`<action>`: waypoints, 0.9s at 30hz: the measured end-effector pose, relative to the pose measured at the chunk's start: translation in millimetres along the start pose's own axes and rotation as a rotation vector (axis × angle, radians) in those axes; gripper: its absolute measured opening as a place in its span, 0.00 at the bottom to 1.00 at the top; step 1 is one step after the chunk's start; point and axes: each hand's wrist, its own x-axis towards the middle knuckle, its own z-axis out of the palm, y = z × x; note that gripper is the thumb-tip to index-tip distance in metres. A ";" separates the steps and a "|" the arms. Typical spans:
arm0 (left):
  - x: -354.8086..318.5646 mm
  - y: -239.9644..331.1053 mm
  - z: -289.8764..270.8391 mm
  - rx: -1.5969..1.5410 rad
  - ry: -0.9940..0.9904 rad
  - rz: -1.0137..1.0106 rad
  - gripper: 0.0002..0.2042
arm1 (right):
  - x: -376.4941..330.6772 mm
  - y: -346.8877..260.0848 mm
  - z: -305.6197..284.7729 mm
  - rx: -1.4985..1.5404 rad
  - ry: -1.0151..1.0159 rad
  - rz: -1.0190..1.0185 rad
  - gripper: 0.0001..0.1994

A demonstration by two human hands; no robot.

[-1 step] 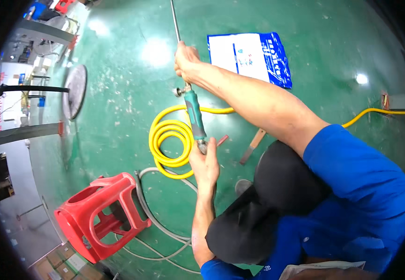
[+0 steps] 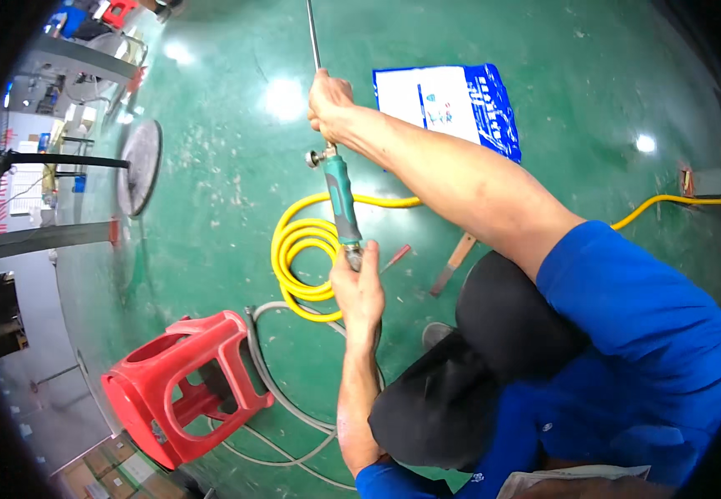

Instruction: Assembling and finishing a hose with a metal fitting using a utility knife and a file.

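A gas torch (image 2: 342, 200) with a green and grey handle, a side valve knob and a long thin metal tube is held nearly upright in the picture, above the floor. Higher up, my right hand (image 2: 330, 104) is closed around the tube just past the valve. My left hand (image 2: 359, 291) grips the metal fitting at the handle's lower end, thumb along it. A coiled yellow hose (image 2: 281, 258) lies just left of that hand. To its right are a screwdriver (image 2: 397, 256) with a red handle and a scraper (image 2: 454, 263) with a wooden handle.
A red plastic stool (image 2: 179, 382) lies on its side at lower left, beside a grey hose (image 2: 265, 374). A blue and white plastic bag (image 2: 435, 100) rests beyond my right forearm. A fan with a round base (image 2: 140, 169) stands at far left. The yellow hose continues right.
The torch handle and my left hand have shifted slightly left, so more of the screwdriver shows beside the hand. Both hands keep their hold, and the view has shifted a little.
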 end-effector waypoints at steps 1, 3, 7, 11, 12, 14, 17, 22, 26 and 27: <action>9.7 21.2 -7.8 -0.046 -0.012 -0.018 0.11 | -4.5 -21.2 13.9 0.040 -0.034 0.002 0.25; 14.4 81.2 -18.7 -0.232 -0.050 -0.158 0.10 | -12.6 -55.2 37.6 0.122 -0.123 -0.004 0.25; 5.2 97.7 -57.4 -1.138 -0.553 -0.342 0.15 | -28.2 -80.3 80.7 0.285 -0.305 0.051 0.25; -145.8 98.0 -78.3 -0.770 -0.714 -0.348 0.14 | -20.3 -155.3 60.2 0.320 -0.225 -0.186 0.22; -157.2 108.9 -79.7 -0.510 -0.658 -0.227 0.15 | -13.0 -164.1 49.3 0.352 -0.205 -0.236 0.21; -119.8 129.3 -62.2 0.116 -0.372 0.057 0.18 | 20.4 -210.1 20.4 0.437 -0.169 -0.333 0.20; -108.5 119.9 -69.4 -0.331 -0.186 0.154 0.12 | 49.2 -202.7 -3.2 0.498 -0.090 -0.258 0.18; -84.9 114.3 -68.3 -0.203 -0.231 0.320 0.08 | 83.5 -191.3 -33.4 0.396 0.021 -0.225 0.15; -86.3 95.2 -81.7 -0.182 -0.135 0.318 0.10 | 79.9 -99.4 -44.2 -0.141 -0.041 -0.288 0.14; -92.9 90.7 -88.0 -0.199 -0.078 0.285 0.11 | 86.6 -71.4 -48.0 -0.258 -0.032 -0.261 0.15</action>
